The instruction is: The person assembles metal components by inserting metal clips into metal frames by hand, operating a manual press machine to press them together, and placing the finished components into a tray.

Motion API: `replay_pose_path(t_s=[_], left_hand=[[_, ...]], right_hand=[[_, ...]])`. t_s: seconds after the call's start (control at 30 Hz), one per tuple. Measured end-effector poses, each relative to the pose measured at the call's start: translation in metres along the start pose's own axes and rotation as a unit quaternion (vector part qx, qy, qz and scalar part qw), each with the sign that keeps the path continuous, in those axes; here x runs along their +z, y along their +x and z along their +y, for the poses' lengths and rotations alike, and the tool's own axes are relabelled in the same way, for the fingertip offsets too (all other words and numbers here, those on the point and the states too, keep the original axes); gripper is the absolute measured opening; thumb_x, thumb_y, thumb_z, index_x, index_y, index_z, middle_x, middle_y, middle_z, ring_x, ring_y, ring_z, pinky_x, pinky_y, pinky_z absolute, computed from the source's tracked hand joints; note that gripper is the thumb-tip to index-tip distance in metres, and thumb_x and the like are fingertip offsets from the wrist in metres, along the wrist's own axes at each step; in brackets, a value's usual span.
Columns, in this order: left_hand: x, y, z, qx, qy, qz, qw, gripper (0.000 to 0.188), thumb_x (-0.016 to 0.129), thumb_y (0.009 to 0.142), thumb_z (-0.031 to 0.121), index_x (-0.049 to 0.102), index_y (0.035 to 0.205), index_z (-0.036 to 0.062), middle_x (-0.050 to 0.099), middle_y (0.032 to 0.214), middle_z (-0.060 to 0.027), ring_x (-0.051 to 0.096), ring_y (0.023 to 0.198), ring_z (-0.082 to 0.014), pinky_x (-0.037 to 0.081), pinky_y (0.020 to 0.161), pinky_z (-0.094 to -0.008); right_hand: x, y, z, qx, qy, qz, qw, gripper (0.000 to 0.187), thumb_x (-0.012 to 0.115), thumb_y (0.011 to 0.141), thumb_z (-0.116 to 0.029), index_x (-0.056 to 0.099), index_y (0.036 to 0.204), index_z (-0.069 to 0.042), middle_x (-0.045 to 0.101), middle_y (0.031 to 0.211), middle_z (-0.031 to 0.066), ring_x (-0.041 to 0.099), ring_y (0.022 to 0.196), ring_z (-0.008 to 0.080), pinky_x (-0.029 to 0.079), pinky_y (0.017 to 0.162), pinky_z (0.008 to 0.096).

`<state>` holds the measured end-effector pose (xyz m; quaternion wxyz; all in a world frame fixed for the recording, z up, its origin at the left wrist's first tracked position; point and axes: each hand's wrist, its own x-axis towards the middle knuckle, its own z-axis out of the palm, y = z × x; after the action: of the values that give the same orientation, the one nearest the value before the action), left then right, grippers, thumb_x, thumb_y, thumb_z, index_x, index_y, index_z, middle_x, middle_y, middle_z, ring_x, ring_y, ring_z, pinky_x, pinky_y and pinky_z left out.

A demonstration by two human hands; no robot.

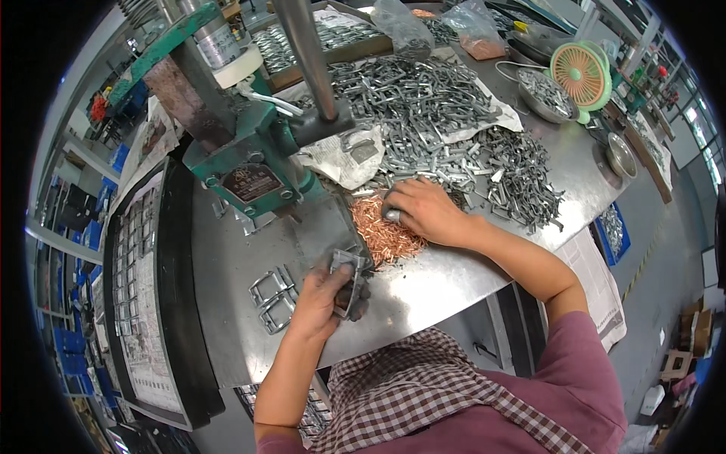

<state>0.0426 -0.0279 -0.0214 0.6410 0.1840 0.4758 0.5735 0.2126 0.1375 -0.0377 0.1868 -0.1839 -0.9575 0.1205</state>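
Observation:
My left hand (327, 296) grips a rectangular grey metal buckle frame (345, 264) near the base of a green press (249, 163). Dark smudges mark its fingers. My right hand (425, 209) reaches to the upper edge of a heap of small copper-coloured pins (386, 240), its fingers curled together. Whatever lies between those fingertips is hidden; something grey covers one finger. More metal buckle frames (274, 299) lie on the steel table (423, 291) to the left of my left hand.
Loose grey metal parts (423, 98) pile up behind the pins, partly on paper. To the left stands a black-edged tray (151, 356) of frames. At the back right are a bowl of metal parts (546, 94) and a green-and-orange fan (581, 76). The press lever (306, 57) rises overhead.

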Motion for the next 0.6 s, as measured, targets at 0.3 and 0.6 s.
replay_pose_path(t_s=[0.3, 0.6], left_hand=[[0.004, -0.004, -0.016, 0.003, -0.033, -0.008, 0.999, 0.026, 0.049, 0.088, 0.023, 0.049, 0.105, 0.0041, 0.057, 0.070, -0.0079, 0.055, 0.056, -0.0142, 0.044, 0.044, -0.0262], [0.004, -0.013, -0.018, 0.022, -0.079, -0.008, 0.997, 0.033, 0.049, 0.088, 0.022, 0.044, 0.115, 0.0058, 0.058, 0.076, -0.0066, 0.054, 0.055, -0.0134, 0.042, 0.043, -0.0259]], right_hand=[[0.003, -0.021, -0.021, 0.147, 0.349, -0.003, 0.926, 0.016, 0.049, 0.076, -0.005, 0.056, 0.091, -0.004, 0.054, 0.084, 0.0126, 0.052, 0.083, 0.0296, 0.043, 0.070, 0.0377], [-0.005, -0.027, -0.041, 0.049, 0.142, 0.068, 0.986, 0.023, 0.060, 0.069, -0.004, 0.058, 0.092, -0.004, 0.057, 0.089, 0.0092, 0.055, 0.081, 0.0252, 0.045, 0.071, 0.0325]])
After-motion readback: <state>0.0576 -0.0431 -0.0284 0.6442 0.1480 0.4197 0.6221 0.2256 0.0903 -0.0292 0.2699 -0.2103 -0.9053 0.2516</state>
